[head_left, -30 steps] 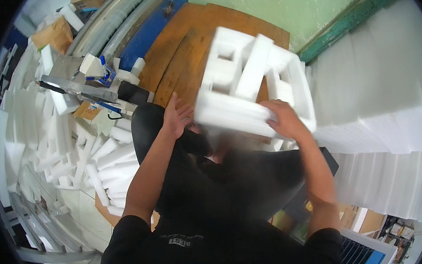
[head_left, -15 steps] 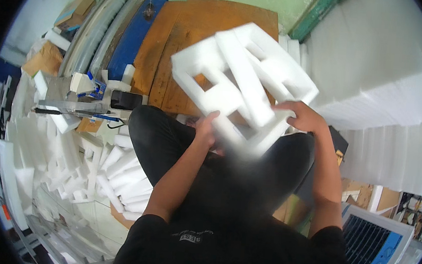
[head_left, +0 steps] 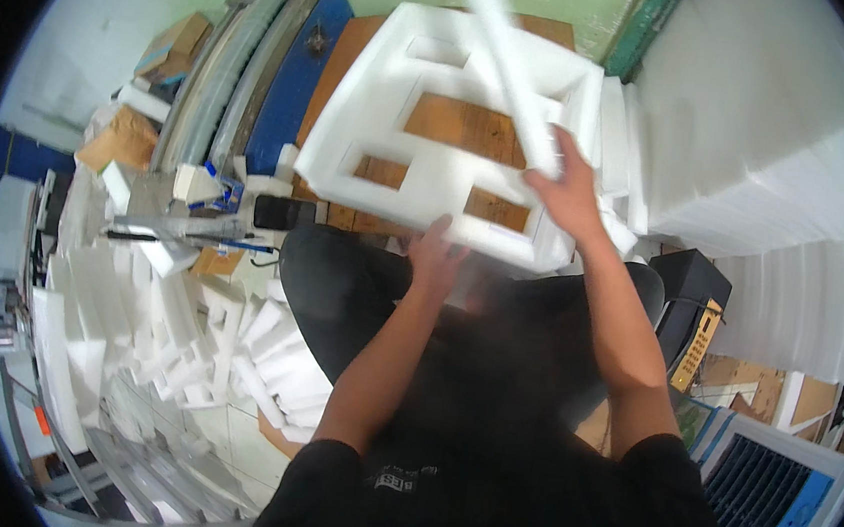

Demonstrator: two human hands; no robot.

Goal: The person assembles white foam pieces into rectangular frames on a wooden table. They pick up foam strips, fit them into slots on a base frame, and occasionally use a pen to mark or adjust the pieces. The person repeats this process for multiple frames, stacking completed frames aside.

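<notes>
A large white foam frame [head_left: 439, 180] with raised sides and several rectangular cutouts lies tilted over a brown wooden board [head_left: 464, 125], which shows through the openings. My left hand [head_left: 430, 256] grips its near edge, the fingers partly hidden. My right hand [head_left: 571, 191] is closed around the lower end of a long white foam strip [head_left: 512, 71]. Blurred by motion, that strip slants up and away across the frame's right part. The right hand is just over the frame's right side; whether it touches the frame I cannot tell.
White foam offcuts [head_left: 277, 371] are heaped on the floor at left, near a dark phone-like object [head_left: 284, 213] and a blue-handled tool [head_left: 220, 189]. Tall stacked foam sheets [head_left: 766, 113] stand at right. A black box [head_left: 691, 287] sits beside my right knee, with a louvered appliance [head_left: 748, 493] behind.
The foam frame has moved away from me and lies flatter over the board. The strip, formerly lying across it, is lifted at its far end in my right hand.
</notes>
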